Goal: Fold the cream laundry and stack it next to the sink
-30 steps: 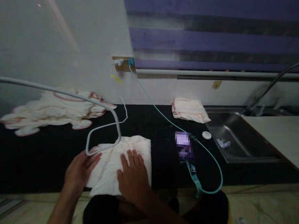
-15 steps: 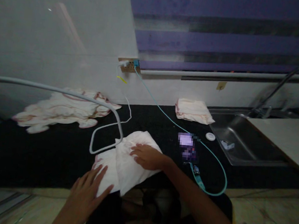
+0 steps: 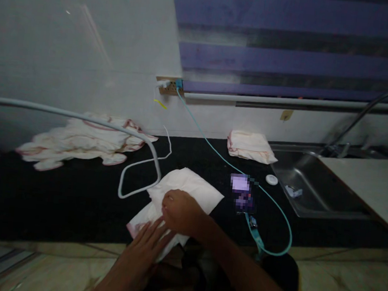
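A white cloth (image 3: 199, 186) with a pinkish edge lies partly folded at the front of the black counter, one corner hanging over the counter's edge. My left hand (image 3: 146, 245) rests on its near left part with the fingers stretched out. Just above and to the right, my right hand (image 3: 181, 212) has its fingers curled into the cloth, beside the left fingertips. Its fingertips are partly hidden beneath the hand. A grey bent tube (image 3: 143, 136) loops down near the cloth's far left side.
Crumpled white cloths (image 3: 79, 142) lie at the left back, and a folded stack of cloths (image 3: 250, 146) sits by the wall. A teal cable (image 3: 289, 222) runs from the socket (image 3: 170, 86) past a blurred-out item (image 3: 241, 190). On the right are a round white object (image 3: 271, 180) and a sink (image 3: 326, 189).
My right hand has curled its fingers and moved down and left towards the left hand. My left hand has shifted right onto the cloth, whose outline has changed.
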Tool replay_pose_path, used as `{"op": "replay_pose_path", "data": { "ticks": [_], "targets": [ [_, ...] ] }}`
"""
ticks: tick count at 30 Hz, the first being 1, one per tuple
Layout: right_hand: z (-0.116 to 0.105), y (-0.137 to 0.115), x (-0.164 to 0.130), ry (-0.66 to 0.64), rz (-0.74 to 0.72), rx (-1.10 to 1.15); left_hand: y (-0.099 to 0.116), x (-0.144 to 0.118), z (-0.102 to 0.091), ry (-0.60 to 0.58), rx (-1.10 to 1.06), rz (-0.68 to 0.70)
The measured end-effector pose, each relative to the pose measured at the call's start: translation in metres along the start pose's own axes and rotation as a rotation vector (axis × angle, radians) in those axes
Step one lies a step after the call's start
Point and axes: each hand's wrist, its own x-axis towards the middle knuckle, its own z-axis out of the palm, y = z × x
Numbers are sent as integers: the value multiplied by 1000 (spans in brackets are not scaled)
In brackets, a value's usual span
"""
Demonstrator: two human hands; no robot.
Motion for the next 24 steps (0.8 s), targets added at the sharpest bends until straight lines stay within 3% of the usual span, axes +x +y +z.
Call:
{"op": "replay_pose_path", "data": {
  "ticks": [2, 5, 10, 13, 16, 20, 24],
  "targets": [
    [12, -22, -21, 13, -39, 21, -17, -4, 5, -90, -29, 34],
    [28, -46, -49, 46, 80, 102, -42, -10, 9, -129, 3, 77],
    [45, -51, -64, 14, 105, 95, -87, -9, 14, -50, 85, 167],
    [55, -48, -63, -15, 102, 31, -101, -7, 16, 0, 28, 233],
    [62, -45, -64, 20, 117, -3, -94, -7, 17, 38, -2, 242],
    [56, -32, -67, 33, 68, 53, -64, -8, 15, 99, -38, 129],
    [35, -16, -78, -25, -15, 126, -21, 4, -9, -1, -115, 23]
  ]
}}
